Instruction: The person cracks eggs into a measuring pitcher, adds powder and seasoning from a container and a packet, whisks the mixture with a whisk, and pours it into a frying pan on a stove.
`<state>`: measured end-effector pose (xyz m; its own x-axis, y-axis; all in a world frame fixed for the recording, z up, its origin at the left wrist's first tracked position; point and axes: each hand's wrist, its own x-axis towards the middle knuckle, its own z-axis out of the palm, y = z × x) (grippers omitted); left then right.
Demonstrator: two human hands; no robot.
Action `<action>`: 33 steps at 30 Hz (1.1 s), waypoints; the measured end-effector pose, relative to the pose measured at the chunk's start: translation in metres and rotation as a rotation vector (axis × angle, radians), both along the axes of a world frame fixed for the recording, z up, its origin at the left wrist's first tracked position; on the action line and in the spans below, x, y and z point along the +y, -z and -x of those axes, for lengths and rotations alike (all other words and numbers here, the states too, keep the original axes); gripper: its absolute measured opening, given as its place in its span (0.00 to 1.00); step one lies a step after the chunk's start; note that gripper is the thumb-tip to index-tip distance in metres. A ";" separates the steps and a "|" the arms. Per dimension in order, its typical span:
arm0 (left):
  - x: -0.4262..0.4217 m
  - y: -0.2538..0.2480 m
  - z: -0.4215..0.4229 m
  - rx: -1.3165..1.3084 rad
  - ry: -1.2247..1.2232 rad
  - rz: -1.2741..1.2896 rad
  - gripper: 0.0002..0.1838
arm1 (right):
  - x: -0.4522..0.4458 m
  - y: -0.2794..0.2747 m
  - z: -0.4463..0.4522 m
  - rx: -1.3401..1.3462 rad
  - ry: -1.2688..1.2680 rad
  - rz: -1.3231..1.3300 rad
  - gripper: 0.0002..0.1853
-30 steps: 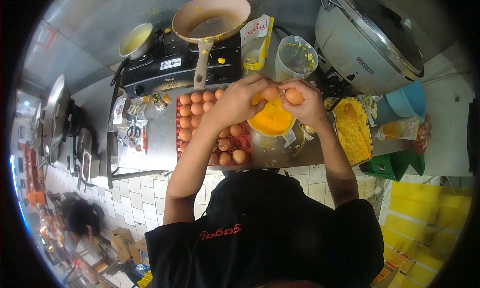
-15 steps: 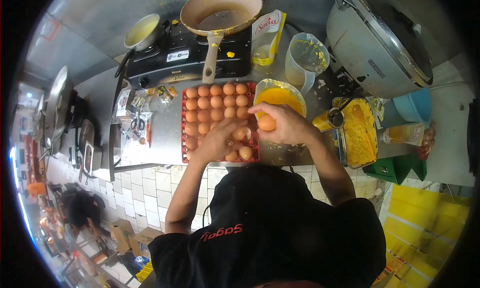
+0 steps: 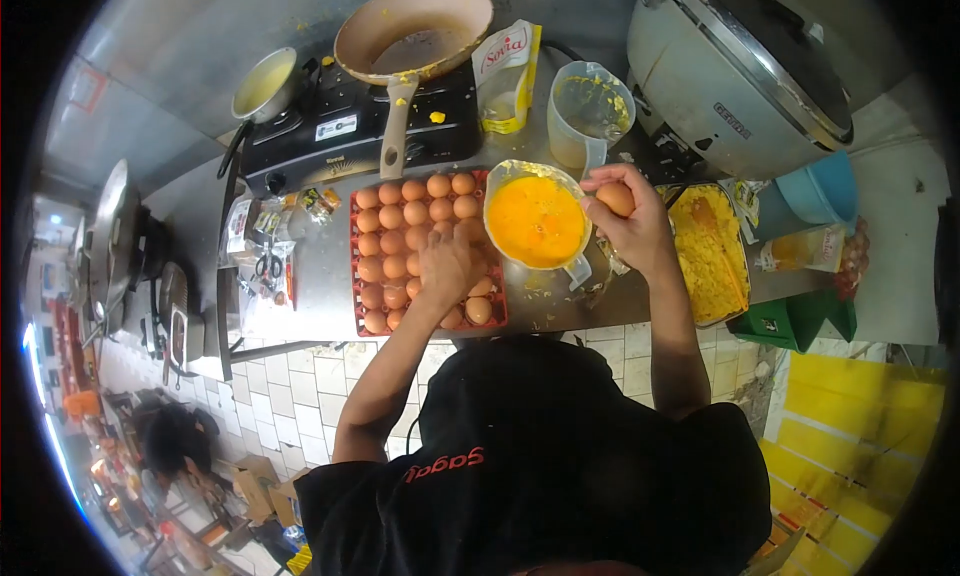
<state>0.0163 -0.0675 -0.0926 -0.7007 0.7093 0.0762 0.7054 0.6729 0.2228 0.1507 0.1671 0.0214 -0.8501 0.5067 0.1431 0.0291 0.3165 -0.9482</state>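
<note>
Pressure is best kept light on the egg [image 3: 615, 199] the right hand [image 3: 645, 234] pinches beside the jug [image 3: 579, 271]; the left hand [image 3: 448, 268] reaches over the tray [image 3: 500, 308], its grip hidden.

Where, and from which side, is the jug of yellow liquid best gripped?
Probably by its handle, from the person's near right: it juts that way from the jug, away from the egg tray. Keep it upright, since the top is open over the liquid.
</note>
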 end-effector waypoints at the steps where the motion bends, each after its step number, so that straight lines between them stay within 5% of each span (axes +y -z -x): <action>1: 0.000 -0.006 0.002 -0.036 0.013 -0.088 0.22 | -0.001 -0.002 -0.002 -0.001 0.042 0.095 0.14; 4: -0.015 -0.030 0.010 -0.433 -0.041 -0.386 0.16 | -0.002 -0.005 -0.007 -0.103 0.091 0.221 0.16; 11: -0.012 -0.068 0.008 -1.437 -0.457 -1.185 0.16 | -0.021 0.034 0.003 -0.020 -0.153 -0.254 0.18; 18: 0.059 -0.089 -0.020 -1.555 -0.334 -1.385 0.16 | -0.076 -0.005 0.021 0.425 0.070 -0.560 0.24; 30: 0.085 -0.091 -0.024 -1.599 -0.232 -1.359 0.13 | -0.048 0.011 0.029 0.307 0.044 -0.528 0.18; 33: 0.075 -0.081 -0.012 -1.702 -0.199 -1.272 0.13 | -0.033 -0.004 0.022 0.164 -0.078 -0.289 0.20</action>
